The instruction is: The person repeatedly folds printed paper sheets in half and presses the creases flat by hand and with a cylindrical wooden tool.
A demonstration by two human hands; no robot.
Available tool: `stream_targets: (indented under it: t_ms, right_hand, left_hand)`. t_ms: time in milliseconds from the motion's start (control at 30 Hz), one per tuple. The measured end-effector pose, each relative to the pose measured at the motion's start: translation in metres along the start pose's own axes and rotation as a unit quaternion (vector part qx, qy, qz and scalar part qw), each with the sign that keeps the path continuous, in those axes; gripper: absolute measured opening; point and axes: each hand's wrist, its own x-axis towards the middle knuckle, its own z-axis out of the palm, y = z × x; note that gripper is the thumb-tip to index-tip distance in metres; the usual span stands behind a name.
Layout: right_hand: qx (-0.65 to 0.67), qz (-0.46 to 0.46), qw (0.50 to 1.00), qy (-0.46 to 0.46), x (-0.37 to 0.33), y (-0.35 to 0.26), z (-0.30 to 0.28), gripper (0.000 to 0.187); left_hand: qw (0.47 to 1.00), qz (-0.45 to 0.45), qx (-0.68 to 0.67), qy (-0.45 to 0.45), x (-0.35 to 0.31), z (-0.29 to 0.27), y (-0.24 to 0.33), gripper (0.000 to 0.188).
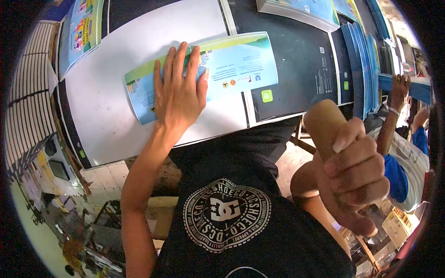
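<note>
My left hand (178,95) lies flat, fingers slightly spread, on a light-blue and green printed paper sheet (243,62), which appears folded along its far edge. Beneath that sheet is a large white sheet (109,113) covering much of the table. My right hand (354,171) is raised off the table to the right, close to the camera. Its fingers wrap round a smooth tan cylinder (324,121), whose rounded end points toward the table; the rest is hidden in the palm. The cylinder is apart from the paper.
Printed sheets (82,34) lie at the far left, and a thick paper stack (301,11) stands at the back right. Blue-edged folded papers (361,69) are lined up at right. Beyond them, another person's hand (399,90) touches more papers. The tabletop (287,51) is black there.
</note>
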Motion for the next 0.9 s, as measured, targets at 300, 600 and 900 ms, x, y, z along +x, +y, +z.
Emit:
stream_targets:
  t_ms: [300,600,900]
  right_hand:
    - [-0.042,0.265,0.957,0.112,-0.070,0.095,-0.012,0.042]
    - [0.077,-0.030,0.987,-0.135,-0.008,0.050,-0.063,0.059]
    - [-0.137,0.214,0.950,0.182,-0.070,0.105,-0.030,0.021]
  left_hand:
    - [0.999,0.014,0.005,0.029,-0.001,-0.001,0.000,0.053]
    - [1.000,0.004,0.009,0.030,0.001,0.002,0.002,0.054]
    - [0.999,0.020,-0.006,0.044,0.008,0.000,0.000,0.050]
